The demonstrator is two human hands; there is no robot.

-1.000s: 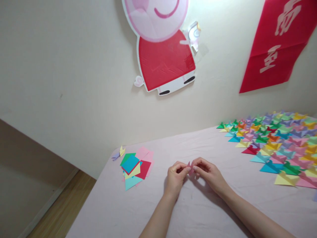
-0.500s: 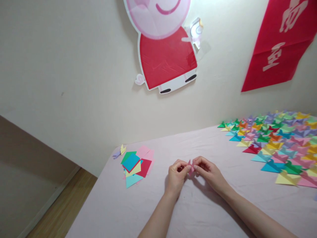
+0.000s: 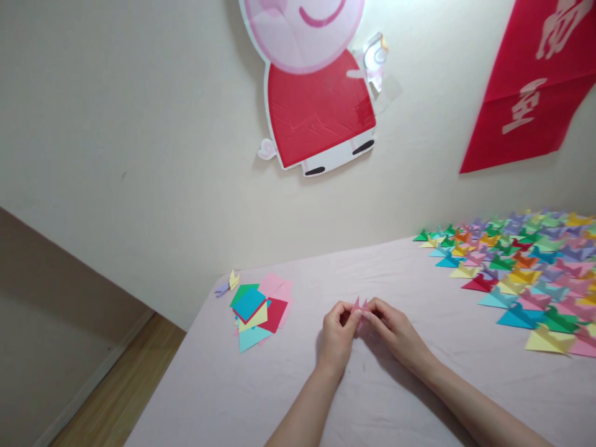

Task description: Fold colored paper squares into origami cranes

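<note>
A small piece of folded pink paper [image 3: 359, 307] is held just above the table, with two pointed tips sticking up. My left hand [image 3: 339, 332] pinches its left side between thumb and fingers. From the right, my right hand [image 3: 390, 323] grips the other side the same way. The fingertips cover most of the paper's lower part. To the left lies a loose pile of coloured paper squares [image 3: 254, 313], in blue, red, yellow, green and pink.
Many folded paper birds [image 3: 521, 267] stand in rows at the right. Two small folded pieces, one yellow [image 3: 234, 280] and one purple [image 3: 222, 290], lie at the table's far left corner. Behind the table [image 3: 223, 385] rises a wall with a pig cutout [image 3: 321, 112] and a red banner [image 3: 516, 93].
The pink paper has turned, and its two tips now stand apart side by side. Both hands keep their pinch. The whole view has shifted slightly.
</note>
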